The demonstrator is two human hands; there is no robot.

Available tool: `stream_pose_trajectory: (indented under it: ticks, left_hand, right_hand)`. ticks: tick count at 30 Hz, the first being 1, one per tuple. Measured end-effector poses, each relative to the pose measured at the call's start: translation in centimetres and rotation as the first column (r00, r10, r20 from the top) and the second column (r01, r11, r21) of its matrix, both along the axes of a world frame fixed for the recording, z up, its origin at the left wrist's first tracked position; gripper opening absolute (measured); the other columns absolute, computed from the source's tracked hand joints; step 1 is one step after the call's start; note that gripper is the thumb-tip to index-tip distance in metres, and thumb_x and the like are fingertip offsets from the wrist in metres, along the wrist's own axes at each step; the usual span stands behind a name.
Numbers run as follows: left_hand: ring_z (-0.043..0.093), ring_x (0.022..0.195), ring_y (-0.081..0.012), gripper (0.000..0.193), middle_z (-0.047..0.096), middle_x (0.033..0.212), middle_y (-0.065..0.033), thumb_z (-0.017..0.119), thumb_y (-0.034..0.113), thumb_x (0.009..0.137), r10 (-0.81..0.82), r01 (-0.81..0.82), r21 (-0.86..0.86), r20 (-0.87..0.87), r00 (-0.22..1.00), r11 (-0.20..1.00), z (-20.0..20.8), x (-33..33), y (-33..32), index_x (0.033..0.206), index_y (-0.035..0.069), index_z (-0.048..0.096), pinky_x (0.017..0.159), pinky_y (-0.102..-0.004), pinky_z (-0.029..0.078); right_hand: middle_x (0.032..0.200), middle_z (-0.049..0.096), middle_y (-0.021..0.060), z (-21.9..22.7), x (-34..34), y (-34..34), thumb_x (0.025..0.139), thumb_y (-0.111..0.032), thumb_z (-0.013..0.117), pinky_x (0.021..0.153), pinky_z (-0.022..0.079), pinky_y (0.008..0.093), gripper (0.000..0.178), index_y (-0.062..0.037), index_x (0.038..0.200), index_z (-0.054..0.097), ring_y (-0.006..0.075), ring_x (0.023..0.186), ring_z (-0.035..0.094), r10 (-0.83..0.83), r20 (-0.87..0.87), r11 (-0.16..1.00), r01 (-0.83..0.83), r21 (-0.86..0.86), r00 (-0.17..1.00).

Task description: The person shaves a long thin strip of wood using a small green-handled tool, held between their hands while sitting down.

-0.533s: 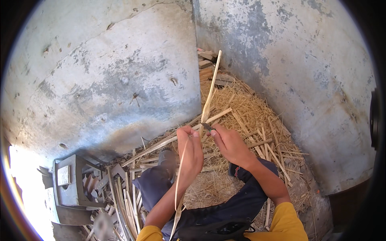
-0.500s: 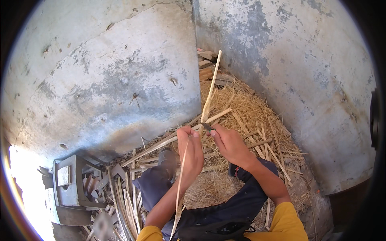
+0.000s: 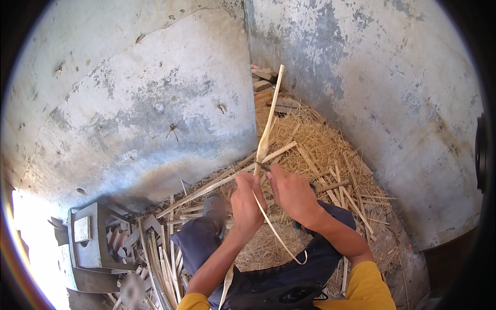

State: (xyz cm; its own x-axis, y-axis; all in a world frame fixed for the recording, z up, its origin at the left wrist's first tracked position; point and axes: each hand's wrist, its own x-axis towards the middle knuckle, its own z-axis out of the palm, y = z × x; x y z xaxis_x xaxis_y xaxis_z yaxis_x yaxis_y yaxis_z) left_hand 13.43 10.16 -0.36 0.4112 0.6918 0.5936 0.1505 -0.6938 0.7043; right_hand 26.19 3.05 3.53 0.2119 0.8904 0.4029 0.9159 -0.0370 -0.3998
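A long pale bamboo strip (image 3: pixel 268 121) points up and away from me, with a wider, rough stretch above my hands. My left hand (image 3: pixel 247 202) is closed around its lower part. My right hand (image 3: pixel 295 196) grips a small dark-bladed knife (image 3: pixel 263 166), its handle hidden in the fingers. The blade lies against the strip just above the left hand. From my left fingers a thin peeled sliver (image 3: pixel 272 225) bends down between my forearms and curls at its end. A paler strip end (image 3: pixel 226 287) shows beside my left forearm, over my dark trousers (image 3: pixel 279 279).
Straw and shavings (image 3: pixel 315 139) cover the floor ahead. Another bamboo strip (image 3: pixel 227 179) lies crosswise behind my hands. Several split strips (image 3: pixel 168 258) lie at the left near a grey wooden box (image 3: pixel 90 235). Worn plaster walls (image 3: pixel 170 93) meet in a corner ahead.
The thin sliver has swung from along my left forearm to the right, between my arms. Both hands have shifted slightly; the left is nearer the right, and the blade sits a little lower.
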Motion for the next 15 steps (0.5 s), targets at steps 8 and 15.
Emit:
stream_pose_trajectory:
  ticks: [8, 15]
  left_hand:
    - [0.059, 0.061, -0.0415, 0.016, 0.056, 0.079, -0.0192, 0.055, 0.002, 0.106, 0.024, -0.019, 0.107, -0.044, 0.999, 0.994, -0.3, 0.4, -0.2, 0.103, -0.001, 0.040, 0.054, -0.0483, 0.044]
    - [0.059, 0.059, -0.0404, 0.015, 0.054, 0.072, -0.0189, 0.055, 0.007, 0.108, 0.024, -0.019, 0.124, -0.039, 0.999, 0.992, -1.0, 0.6, -0.1, 0.101, 0.000, 0.044, 0.053, -0.0498, 0.045]
  right_hand:
    - [0.080, 0.072, 0.0182, 0.9, -0.6, -0.1, 0.098, -0.012, 0.059, 0.057, 0.058, 0.0445, 0.014, -0.0005, 0.104, 0.055, 0.0361, 0.069, 0.074, -0.047, 0.150, 0.993, 0.063, -0.103, 0.988]
    - [0.072, 0.070, 0.0185, 3.0, -1.0, 0.0, 0.090, -0.008, 0.064, 0.056, 0.058, 0.0421, 0.021, 0.0041, 0.106, 0.058, 0.0349, 0.068, 0.075, -0.034, 0.243, 0.970, 0.091, -0.227, 0.969]
